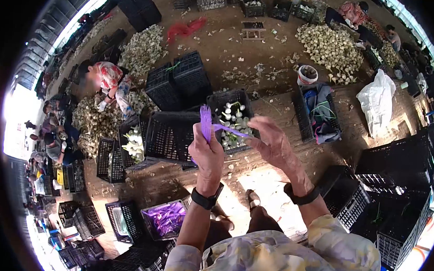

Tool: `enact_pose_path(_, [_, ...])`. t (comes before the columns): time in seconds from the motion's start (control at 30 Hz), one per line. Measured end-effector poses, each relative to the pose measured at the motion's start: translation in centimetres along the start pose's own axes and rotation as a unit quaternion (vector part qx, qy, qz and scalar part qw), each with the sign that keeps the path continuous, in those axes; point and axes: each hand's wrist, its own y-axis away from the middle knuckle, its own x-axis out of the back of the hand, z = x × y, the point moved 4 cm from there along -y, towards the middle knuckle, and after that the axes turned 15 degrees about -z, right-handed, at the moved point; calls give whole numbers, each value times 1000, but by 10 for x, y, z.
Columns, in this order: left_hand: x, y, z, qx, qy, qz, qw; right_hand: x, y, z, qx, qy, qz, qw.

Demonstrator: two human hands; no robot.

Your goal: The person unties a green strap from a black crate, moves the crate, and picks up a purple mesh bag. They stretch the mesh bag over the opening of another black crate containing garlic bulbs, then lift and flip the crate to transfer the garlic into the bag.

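Note:
My left hand is closed around an upright bundle of purple netting, whose frayed end sticks up above the fist. A thin purple strand stretches from the bundle to my right hand, where thumb and fingers pinch its end. Just beyond my hands is a black crate with white garlic bulbs in it, some with green stems. Beside it, left of my left hand, stands another black crate with a slotted bottom.
Purple netting fills a crate at lower left. Stacked black crates stand at right. A crate of clothing, a white bucket and a garlic heap lie ahead. A person bends over garlic at left.

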Motion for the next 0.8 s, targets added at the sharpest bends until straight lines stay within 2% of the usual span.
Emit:
enact_pose_path(0.07, [-6,-10,17,-27,-108,-21,994,28,-36,-40,10,-138,5,990])
enact_pose_path(0.13, [-14,-23,22,-38,-121,-48,991,30,-61,-57,19,-82,0,996])
enact_pose_path(0.2, [-17,-40,19,-52,-108,-40,992,11,-84,-49,15,-152,77,985])
enact_pose_path(0.23, [-18,-47,13,-9,-143,-89,986,3,-93,-44,7,-159,87,983])
enact_pose_path(0.27, [-18,-56,1,-6,-157,-102,982,-4,-103,-38,6,-161,83,984])
enact_pose_path(0.33, [-6,-61,-24,14,-128,-161,978,-15,-123,-26,6,-68,82,994])
enact_pose_path(0.37, [15,-62,-26,35,-70,-147,986,-22,-133,-23,16,-45,72,996])
enact_pose_path(0.4, [32,-62,-47,139,61,-135,979,-28,-140,-21,13,-40,67,997])
enact_pose_path(0.43, [44,-62,-62,212,248,-168,930,-37,-146,-26,39,38,50,997])
enact_pose_path(0.47, [50,-63,-68,273,428,-181,842,-47,-155,-30,74,116,24,990])
enact_pose_path(0.5, [49,-70,-64,293,515,-188,784,-62,-161,-35,102,157,-33,982])
enact_pose_path(0.53, [50,-78,-64,283,579,-177,744,-73,-165,-40,102,152,-49,982])
enact_pose_path(0.6, [55,-96,-72,245,538,-219,777,-94,-178,-48,130,230,-122,957])
enact_pose_path(0.63, [55,-101,-90,245,539,-210,779,-100,-184,-45,139,237,-118,954])
enact_pose_path(0.67, [54,-103,-100,290,554,-137,768,-103,-191,-42,125,189,-117,967])
enact_pose_path(0.73, [58,-107,-126,310,580,-89,748,-112,-199,-33,84,75,-114,987])
enact_pose_path(0.8, [61,-115,-129,334,575,-43,745,-123,-205,-22,31,-98,-123,987])
